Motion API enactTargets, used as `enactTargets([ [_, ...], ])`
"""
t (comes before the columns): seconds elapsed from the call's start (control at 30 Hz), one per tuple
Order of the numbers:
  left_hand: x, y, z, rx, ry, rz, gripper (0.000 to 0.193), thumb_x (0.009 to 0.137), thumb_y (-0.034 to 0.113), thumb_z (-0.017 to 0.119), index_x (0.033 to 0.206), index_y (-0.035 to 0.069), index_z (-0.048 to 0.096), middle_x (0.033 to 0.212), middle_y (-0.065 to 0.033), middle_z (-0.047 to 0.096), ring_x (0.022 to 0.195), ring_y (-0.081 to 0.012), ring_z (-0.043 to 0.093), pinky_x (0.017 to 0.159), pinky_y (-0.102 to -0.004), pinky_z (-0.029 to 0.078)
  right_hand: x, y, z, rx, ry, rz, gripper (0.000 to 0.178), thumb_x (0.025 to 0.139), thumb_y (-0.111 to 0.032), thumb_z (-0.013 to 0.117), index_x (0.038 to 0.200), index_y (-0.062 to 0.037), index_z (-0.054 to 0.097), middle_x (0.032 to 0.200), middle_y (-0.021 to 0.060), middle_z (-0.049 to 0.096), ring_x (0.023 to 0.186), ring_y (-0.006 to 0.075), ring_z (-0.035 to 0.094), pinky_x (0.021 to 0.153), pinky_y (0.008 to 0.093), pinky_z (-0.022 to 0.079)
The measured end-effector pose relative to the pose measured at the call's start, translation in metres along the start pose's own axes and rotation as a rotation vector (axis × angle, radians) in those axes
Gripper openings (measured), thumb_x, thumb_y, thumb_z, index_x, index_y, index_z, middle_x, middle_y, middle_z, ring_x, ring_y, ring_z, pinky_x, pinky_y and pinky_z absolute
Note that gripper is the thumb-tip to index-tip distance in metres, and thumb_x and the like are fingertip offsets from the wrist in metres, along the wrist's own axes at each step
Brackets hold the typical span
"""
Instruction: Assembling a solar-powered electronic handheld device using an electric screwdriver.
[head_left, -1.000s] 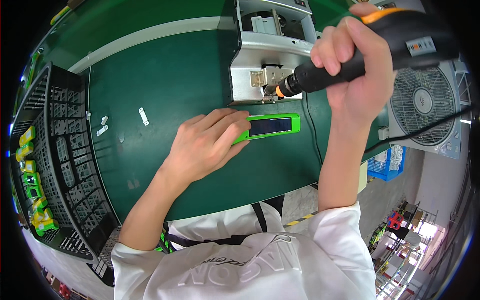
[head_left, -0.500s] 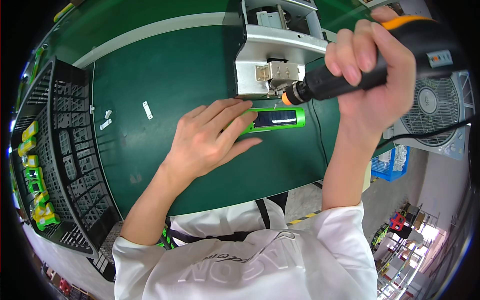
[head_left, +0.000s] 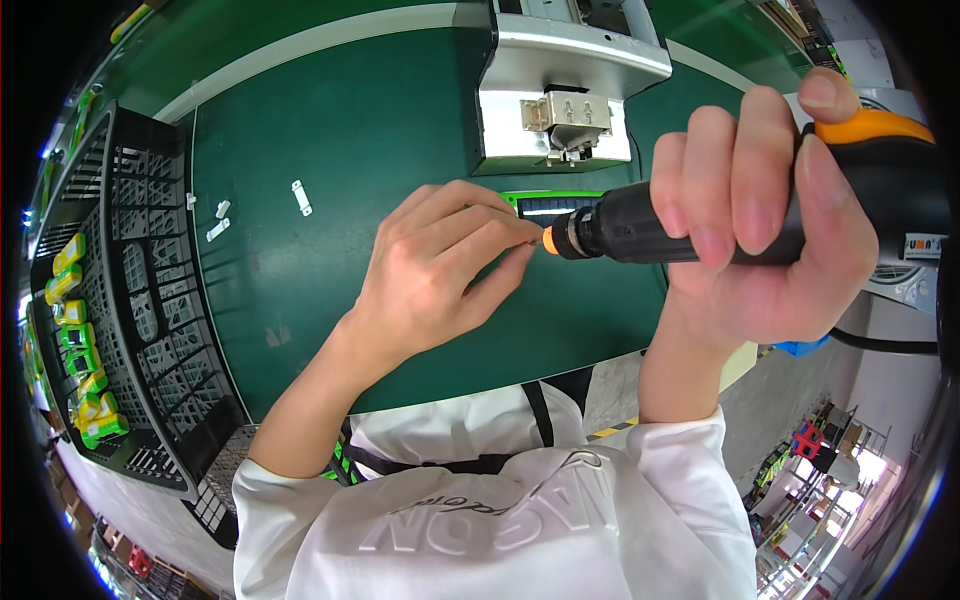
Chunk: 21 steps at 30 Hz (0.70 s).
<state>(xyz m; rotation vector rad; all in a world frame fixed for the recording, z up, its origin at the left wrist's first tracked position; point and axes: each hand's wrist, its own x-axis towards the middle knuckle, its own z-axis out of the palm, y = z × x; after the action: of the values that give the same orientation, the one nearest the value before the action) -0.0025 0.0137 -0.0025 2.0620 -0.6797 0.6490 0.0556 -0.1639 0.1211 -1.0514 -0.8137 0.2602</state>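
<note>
My right hand (head_left: 765, 200) is closed around a black and orange electric screwdriver (head_left: 640, 225), held pointing left. Its orange tip meets the fingertips of my left hand (head_left: 440, 255), pinched together over the table. Whatever sits between those fingertips is too small to make out. Behind the tip lies a bright green device with a dark, shiny panel (head_left: 560, 204), partly covered by the screwdriver and my left hand. Just beyond it stands a silver metal machine (head_left: 570, 110) with a small bracket on its front.
Several small white plastic strips (head_left: 302, 198) lie on the green table (head_left: 300, 110) at left. A black plastic crate (head_left: 150, 270) stands along the left edge, with several yellow and green pieces (head_left: 80, 345) beyond its slats. A blue bin (head_left: 803, 347) shows at right, beside a black cable (head_left: 885, 344).
The screwdriver tip has come away from the front of the machine, down and slightly left to my left fingertips. My left hand, spread on the green device before, has drawn its fingers into a pinch.
</note>
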Motion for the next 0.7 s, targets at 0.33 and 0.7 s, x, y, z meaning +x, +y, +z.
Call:
enactTargets([
  [0.33, -0.002, 0.003, -0.003, -0.097, -0.014, -0.135, 0.014, 0.071, 0.005, 0.077, 0.082, 0.006, 0.070, 0.077, -0.0029, 0.067, 0.079, -0.0195, 0.064, 0.071, -0.0335, 0.047, -0.011, 0.009, -0.012, -0.011, 0.034, -0.076, 0.031, 0.094, -0.017, 0.036, 0.122, -0.0067, 0.044, 0.070, 0.0009, 0.047, 0.053, 0.0121, 0.041, 0.057, 0.0311, 0.040],
  [0.7, -0.001, 0.002, -0.001, -0.077, -0.014, -0.134, 0.012, 0.071, 0.006, 0.077, 0.082, 0.006, 0.071, 0.077, -0.0026, 0.068, 0.078, -0.0189, 0.064, 0.072, -0.0331, 0.047, -0.013, 0.007, -0.012, 0.001, 0.075, -0.063, 0.029, 0.094, -0.018, 0.037, 0.120, -0.0084, 0.044, 0.070, 0.0009, 0.048, 0.054, 0.0122, 0.042, 0.057, 0.0302, 0.039],
])
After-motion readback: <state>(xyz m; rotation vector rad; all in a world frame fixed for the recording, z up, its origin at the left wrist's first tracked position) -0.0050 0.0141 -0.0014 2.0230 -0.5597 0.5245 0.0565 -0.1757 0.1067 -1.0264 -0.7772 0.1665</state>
